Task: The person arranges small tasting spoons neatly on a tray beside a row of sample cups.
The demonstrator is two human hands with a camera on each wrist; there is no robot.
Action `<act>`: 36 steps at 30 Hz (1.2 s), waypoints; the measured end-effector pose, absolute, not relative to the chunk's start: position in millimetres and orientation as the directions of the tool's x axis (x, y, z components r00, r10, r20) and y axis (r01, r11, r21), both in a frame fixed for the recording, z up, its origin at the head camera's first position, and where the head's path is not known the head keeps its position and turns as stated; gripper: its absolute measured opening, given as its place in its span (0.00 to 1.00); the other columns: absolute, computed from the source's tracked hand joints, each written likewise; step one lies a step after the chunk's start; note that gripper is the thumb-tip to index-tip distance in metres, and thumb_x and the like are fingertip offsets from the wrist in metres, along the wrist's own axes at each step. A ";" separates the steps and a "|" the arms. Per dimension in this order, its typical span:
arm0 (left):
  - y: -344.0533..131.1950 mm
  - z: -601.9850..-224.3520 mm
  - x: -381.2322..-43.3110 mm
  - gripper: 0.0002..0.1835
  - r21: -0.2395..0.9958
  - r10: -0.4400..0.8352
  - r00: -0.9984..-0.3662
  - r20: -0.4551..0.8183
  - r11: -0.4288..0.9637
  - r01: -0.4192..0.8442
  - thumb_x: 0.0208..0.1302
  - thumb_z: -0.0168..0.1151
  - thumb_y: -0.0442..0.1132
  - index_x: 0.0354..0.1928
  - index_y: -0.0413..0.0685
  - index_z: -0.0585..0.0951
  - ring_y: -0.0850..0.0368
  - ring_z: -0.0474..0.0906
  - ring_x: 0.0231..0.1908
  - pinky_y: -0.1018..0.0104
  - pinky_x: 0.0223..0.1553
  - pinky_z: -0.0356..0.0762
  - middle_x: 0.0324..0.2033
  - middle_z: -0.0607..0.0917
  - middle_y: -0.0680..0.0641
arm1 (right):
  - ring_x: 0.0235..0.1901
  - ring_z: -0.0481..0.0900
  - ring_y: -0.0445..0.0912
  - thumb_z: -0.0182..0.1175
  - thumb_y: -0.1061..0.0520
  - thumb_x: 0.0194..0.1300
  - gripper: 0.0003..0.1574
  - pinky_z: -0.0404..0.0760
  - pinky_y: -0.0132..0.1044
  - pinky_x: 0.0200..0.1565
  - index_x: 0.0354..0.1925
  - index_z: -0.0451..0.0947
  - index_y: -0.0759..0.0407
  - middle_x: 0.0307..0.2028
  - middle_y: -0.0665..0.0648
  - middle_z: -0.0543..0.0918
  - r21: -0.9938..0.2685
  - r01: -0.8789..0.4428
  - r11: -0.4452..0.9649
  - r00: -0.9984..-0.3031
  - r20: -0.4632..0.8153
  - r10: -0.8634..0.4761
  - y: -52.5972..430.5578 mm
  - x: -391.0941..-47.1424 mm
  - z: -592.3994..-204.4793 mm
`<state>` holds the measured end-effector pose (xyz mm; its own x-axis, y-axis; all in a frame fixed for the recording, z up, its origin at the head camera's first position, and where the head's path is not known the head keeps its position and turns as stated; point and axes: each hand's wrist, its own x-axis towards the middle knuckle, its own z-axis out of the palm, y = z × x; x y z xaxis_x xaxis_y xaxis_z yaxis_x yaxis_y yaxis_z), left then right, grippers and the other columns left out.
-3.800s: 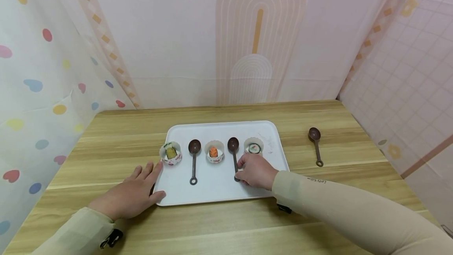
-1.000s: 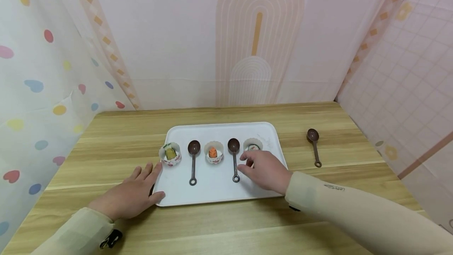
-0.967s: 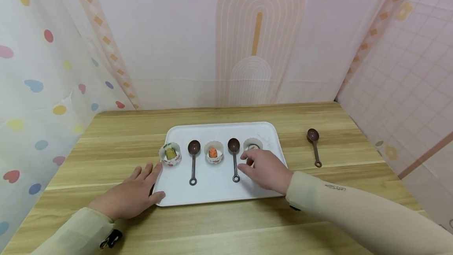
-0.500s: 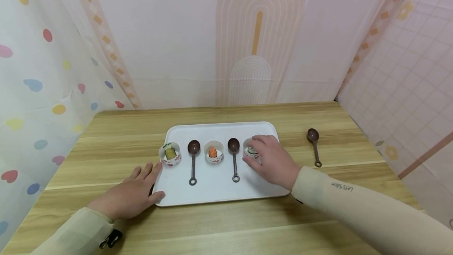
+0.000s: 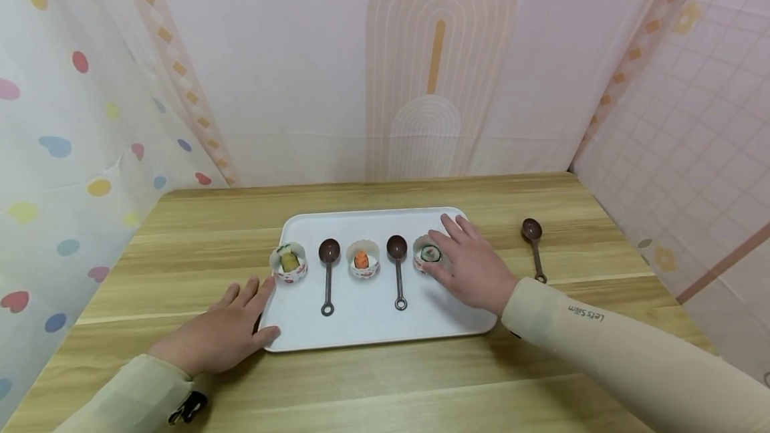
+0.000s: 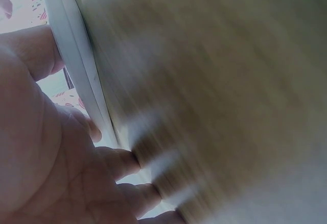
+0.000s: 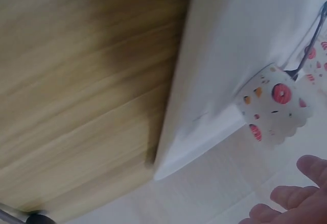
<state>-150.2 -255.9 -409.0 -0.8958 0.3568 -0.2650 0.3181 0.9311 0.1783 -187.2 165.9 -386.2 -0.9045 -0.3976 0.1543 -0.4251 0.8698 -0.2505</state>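
3 paper cups [image 5: 363,259] and 2 spoons [image 5: 329,266] are sitting on the tray [image 5: 373,326]; 1 spoon [image 5: 534,246] outside. Left hand [image 5: 219,333], spread, is touching its corner; right hand [image 5: 472,269], fingers extended, is seemingly brushing the rightmost cup [image 5: 428,254].

L hand [image 5: 219,333] flat at tray [image 5: 373,333] corner; R hand [image 5: 472,269] beside sushi cup [image 5: 428,254], prob. touching.

I've got my left hand [image 5: 219,334] low in the lower left of the head view, palm down, fingers spread and flat, sleeve trailing to the bottom corner. My right hand [image 5: 472,269] sits right of centre, fingers stretched out and loose, forearm running in from the lower right.
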 end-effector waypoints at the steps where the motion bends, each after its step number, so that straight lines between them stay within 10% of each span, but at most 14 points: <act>1: -255.9 -409.0 -150.2 0.50 0.178 0.356 -0.896 -0.265 0.931 0.318 0.76 0.55 0.65 0.83 0.35 0.53 0.11 0.50 0.73 0.23 0.69 0.61 0.77 0.57 0.20 | 0.81 0.54 0.69 0.57 0.36 0.78 0.40 0.51 0.62 0.82 0.74 0.71 0.59 0.80 0.70 0.62 -0.242 -0.418 0.876 -0.908 0.147 -0.393 167.1 -187.5 -386.5; 36: -255.5 -409.2 -150.9 0.51 0.178 0.356 -0.895 -0.269 0.932 0.317 0.76 0.54 0.65 0.83 0.35 0.52 0.11 0.50 0.74 0.22 0.69 0.60 0.77 0.57 0.20 | 0.82 0.42 0.72 0.53 0.31 0.78 0.49 0.43 0.74 0.78 0.82 0.59 0.57 0.84 0.69 0.49 -0.249 -0.279 0.928 -0.960 0.074 -0.269 204.9 -194.4 -391.6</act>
